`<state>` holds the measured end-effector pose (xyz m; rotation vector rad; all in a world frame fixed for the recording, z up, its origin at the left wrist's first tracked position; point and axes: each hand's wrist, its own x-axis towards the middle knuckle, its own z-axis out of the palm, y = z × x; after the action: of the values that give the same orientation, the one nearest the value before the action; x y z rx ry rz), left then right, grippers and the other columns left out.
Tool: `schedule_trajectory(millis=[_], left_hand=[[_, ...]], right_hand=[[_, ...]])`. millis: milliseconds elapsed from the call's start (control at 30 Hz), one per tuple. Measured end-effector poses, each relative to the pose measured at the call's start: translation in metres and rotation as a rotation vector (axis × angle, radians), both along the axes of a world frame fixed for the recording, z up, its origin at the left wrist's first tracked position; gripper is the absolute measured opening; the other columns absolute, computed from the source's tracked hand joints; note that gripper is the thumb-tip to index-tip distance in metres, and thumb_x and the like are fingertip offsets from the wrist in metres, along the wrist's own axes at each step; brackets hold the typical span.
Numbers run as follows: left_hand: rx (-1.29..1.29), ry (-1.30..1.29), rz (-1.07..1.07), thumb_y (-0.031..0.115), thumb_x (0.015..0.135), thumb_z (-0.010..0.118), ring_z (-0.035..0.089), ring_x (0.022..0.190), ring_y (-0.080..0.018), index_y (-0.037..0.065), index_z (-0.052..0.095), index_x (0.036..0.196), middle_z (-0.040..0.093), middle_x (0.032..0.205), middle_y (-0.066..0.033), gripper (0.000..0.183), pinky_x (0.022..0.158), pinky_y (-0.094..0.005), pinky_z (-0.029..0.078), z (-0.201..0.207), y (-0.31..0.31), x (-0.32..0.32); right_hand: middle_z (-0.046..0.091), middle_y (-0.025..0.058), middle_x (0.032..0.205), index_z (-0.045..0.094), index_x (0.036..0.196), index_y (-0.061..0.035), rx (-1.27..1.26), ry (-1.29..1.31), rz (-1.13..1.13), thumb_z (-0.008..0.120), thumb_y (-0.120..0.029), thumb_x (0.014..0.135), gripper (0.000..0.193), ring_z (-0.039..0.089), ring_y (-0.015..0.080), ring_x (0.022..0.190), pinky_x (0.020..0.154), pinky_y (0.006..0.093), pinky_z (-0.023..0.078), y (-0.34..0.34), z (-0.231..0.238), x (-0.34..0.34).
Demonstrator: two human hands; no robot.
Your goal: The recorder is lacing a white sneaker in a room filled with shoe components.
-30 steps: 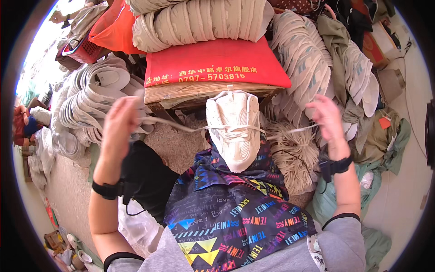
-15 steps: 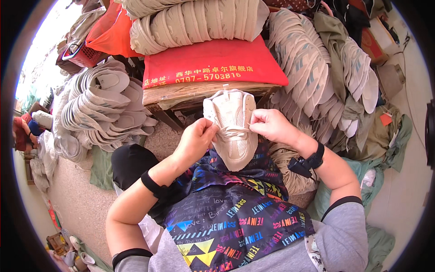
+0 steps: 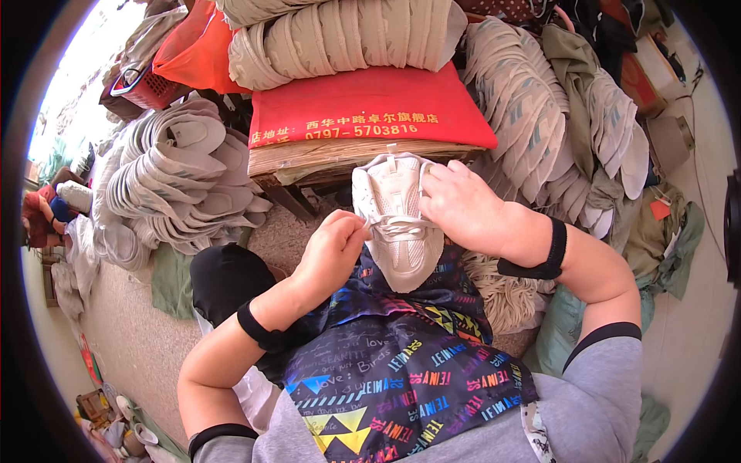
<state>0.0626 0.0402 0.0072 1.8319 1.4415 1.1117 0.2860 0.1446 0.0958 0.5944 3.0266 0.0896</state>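
In the head view, a cream shoe upper is lying on the patterned apron beside the wooden counter; the left hand and right hand are touching its sides, fingers curling, grip unclear; stacked uppers are crowding the speckled floor.

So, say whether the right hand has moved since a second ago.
Yes, leftward: the right hand was past the right end of the wooden table; now it is at the cream shoe.

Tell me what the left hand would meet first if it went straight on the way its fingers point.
The left hand would probably meet the near side edge of the pale shoe; depth leaves unclear whether they already touch.
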Motion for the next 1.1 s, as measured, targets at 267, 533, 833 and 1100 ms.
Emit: schedule_trajectory(millis=[267, 533, 833, 1100], left_hand=[[-0.519, -0.311, 0.08, 0.02, 0.101, 0.052, 0.047, 0.06, -0.0047, 0.002, 0.06, 0.098, 0.053, 0.07, 0.0013, 0.02, 0.054, -0.0225, 0.039, 0.009, 0.007, 0.009], [-0.6, -0.26, 0.042, 0.022, 0.103, 0.049, 0.049, 0.058, -0.004, 0.001, 0.06, 0.103, 0.055, 0.071, 0.0011, 0.024, 0.052, -0.0209, 0.039, 0.006, 0.006, 0.01], [-0.684, -0.483, -0.018, 0.029, 0.105, 0.044, 0.043, 0.052, -0.0023, 0.005, 0.063, 0.098, 0.054, 0.064, 0.0023, 0.031, 0.048, -0.0184, 0.033, 0.004, 0.006, 0.007], [-0.663, -0.45, 0.025, 0.024, 0.102, 0.049, 0.046, 0.059, -0.004, 0.004, 0.066, 0.088, 0.054, 0.066, 0.0045, 0.03, 0.057, -0.0209, 0.04, -0.004, 0.01, 0.009]], right_hand=[[0.057, 0.0113, 0.106, 0.06, 0.1, -0.0055, -0.103, 0.028, 0.207, 0.061, -0.014, 0.079, 0.023, 0.063, 0.0288, 0.095, 0.075, 0.0394, 0.054, 0.032, -0.001, -0.001], [0.051, 0.0111, 0.096, 0.06, 0.084, -0.0038, -0.467, 0.2, 0.057, 0.069, -0.016, 0.08, 0.015, 0.06, 0.0271, 0.083, 0.071, 0.0384, 0.051, 0.025, -0.023, 0.013], [0.055, 0.0049, 0.094, 0.066, 0.088, -0.0035, -0.896, 0.709, 0.043, 0.065, -0.018, 0.091, 0.015, 0.055, 0.0142, 0.087, 0.079, 0.0306, 0.046, 0.012, 0.025, -0.025], [0.063, 0.0139, 0.09, 0.059, 0.091, -0.0066, -0.379, 0.485, -0.141, 0.06, -0.013, 0.085, 0.009, 0.063, 0.0319, 0.083, 0.07, 0.0413, 0.052, 0.018, -0.025, -0.034]])
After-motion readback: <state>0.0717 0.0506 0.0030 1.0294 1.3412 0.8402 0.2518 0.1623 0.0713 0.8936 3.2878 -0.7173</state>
